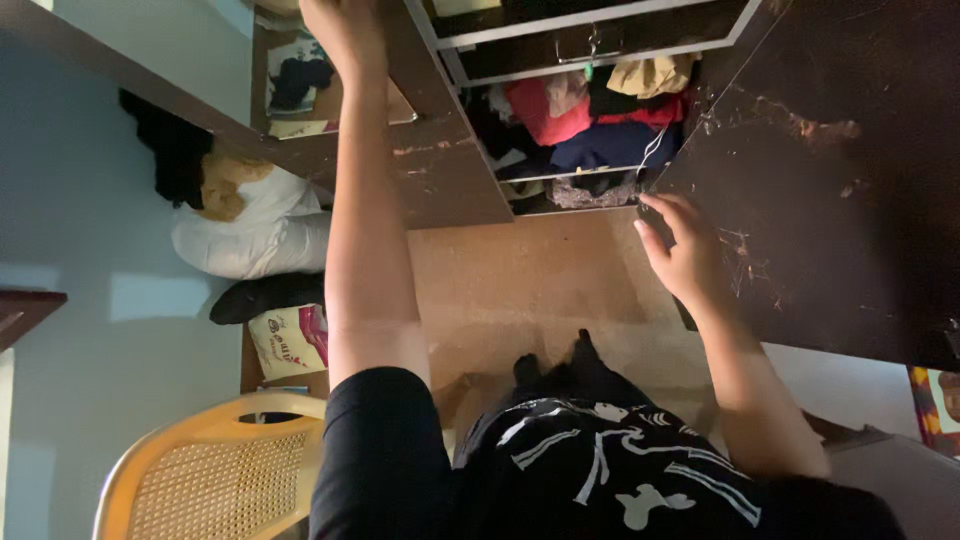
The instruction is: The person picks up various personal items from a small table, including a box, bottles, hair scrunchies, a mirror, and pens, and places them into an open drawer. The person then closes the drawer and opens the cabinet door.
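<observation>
Wardrobe doors, two of them and both dark brown, stand swung open with the person between them. The right door fills the right side of the view as a broad scuffed panel, its long axis running from the near right up toward the far top. The right hand is on its inner edge, fingers bent and closed over that edge. The left door slants from the far top down toward the middle. The left hand reaches up to its far end and is cut by the frame; whether its fingers are spread or closed cannot be told.

Between the doors the open wardrobe shows a shelf crammed with folded clothes in red, navy, black and tan. Above it sits one drawer with a metal handle.

Below the shelf, bare tan floor runs toward the person, whose black printed shirt fills the near bottom.

On the left, against a pale blue wall, lies one white stuffed bag with a dark garment above it. One printed carrier bag lies nearer. One yellow plastic chair with a woven back stands at the near left.
</observation>
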